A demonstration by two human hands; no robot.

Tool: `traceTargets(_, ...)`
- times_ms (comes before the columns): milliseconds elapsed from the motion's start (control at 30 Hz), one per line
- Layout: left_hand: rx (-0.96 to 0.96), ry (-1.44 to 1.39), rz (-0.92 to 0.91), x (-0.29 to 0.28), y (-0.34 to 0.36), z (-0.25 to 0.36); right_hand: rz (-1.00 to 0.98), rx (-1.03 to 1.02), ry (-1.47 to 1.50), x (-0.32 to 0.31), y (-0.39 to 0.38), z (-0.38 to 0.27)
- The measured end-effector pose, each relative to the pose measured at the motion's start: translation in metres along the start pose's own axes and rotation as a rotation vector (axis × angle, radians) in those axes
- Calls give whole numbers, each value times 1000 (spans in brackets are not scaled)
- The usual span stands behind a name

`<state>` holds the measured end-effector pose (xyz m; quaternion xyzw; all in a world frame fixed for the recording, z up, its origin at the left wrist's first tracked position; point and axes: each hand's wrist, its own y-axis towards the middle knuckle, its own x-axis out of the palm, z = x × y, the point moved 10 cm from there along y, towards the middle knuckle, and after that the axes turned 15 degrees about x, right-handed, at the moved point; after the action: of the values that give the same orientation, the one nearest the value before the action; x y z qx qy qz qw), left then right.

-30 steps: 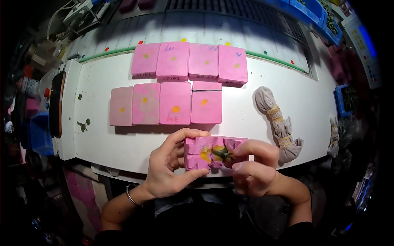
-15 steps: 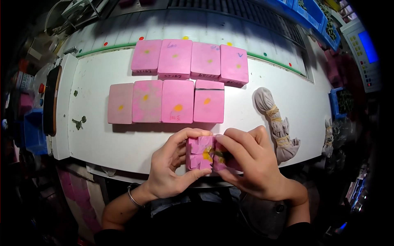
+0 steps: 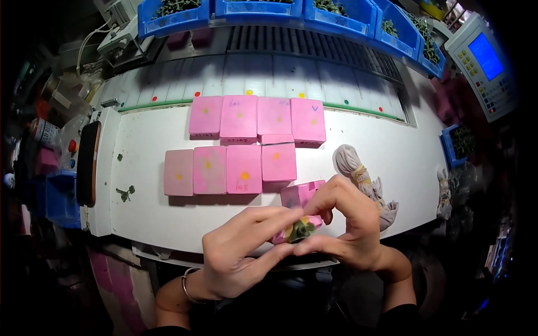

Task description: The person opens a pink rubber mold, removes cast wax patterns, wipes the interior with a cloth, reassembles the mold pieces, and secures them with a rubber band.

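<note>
Both my left hand (image 3: 244, 252) and my right hand (image 3: 350, 224) are closed around a small pink block piece (image 3: 297, 229) with yellow patches and a dark green piece inside it. My fingers partly cover it. Just beyond them another pink block piece (image 3: 294, 196) with a notched edge lies on the white table (image 3: 145, 213). Behind it are two rows of pink blocks (image 3: 210, 171), several in each, with yellow or greenish spots; a dark band crosses one block. A pale cloth bundle (image 3: 353, 168) tied with tan bands lies to the right.
A dark phone (image 3: 88, 165) lies at the left. Blue bins (image 3: 339, 23) with green pieces line the back above a grille. A control panel (image 3: 479, 67) stands at right, near another blue bin (image 3: 445, 148). Small green scraps (image 3: 126, 193) lie at left.
The pink block in my hands has come apart: one piece now lies on the table, the other is tilted between my fingers, nearer me. The whole view has shifted, showing more blue bins.
</note>
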<state>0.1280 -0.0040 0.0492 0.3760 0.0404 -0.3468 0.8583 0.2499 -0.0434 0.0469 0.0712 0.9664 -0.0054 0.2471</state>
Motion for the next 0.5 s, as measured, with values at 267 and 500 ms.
traceTargets(267, -429, -667, 173, 25, -24, -32, -130, 221, 537, 4, -17, 24)
traceTargets(500, -530, -744, 110, 43, -29, -33, -232, 512, 786, 13, -24, 50)
